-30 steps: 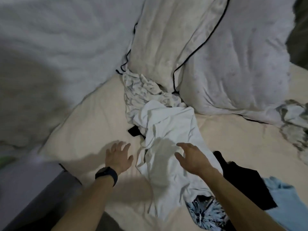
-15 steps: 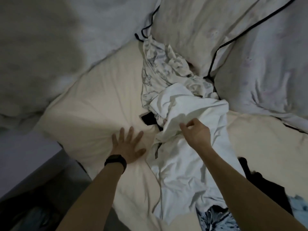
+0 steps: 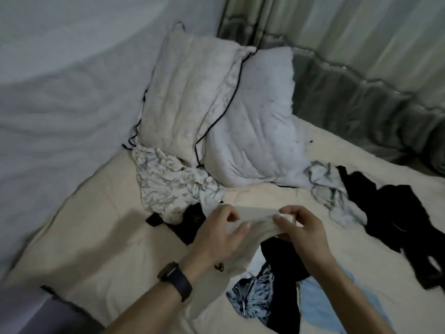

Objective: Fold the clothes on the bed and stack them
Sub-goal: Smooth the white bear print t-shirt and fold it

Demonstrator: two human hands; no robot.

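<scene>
Both hands hold a white garment [image 3: 256, 219] lifted above the cream bed sheet [image 3: 101, 239]. My left hand [image 3: 220, 233], with a black watch on the wrist, grips its left part. My right hand [image 3: 302, 224] pinches the bunched cloth on the right. The garment hangs down between my forearms. A white patterned garment [image 3: 168, 189] lies crumpled by the pillows. Under it sits a black garment [image 3: 190, 221]. A black printed shirt [image 3: 267, 288] and a light blue garment [image 3: 315, 300] lie below my hands.
Two white pillows [image 3: 216, 112] with black piping lean at the head of the bed. A black garment [image 3: 395, 215] and a white-grey one [image 3: 334, 191] lie to the right. A grey curtain [image 3: 361, 68] hangs behind; a pale wall [image 3: 60, 92] is at left.
My right hand took hold of the white garment and lifted it off the pile. My left hand left the sheet and joined it on the cloth. The view tilted up and right.
</scene>
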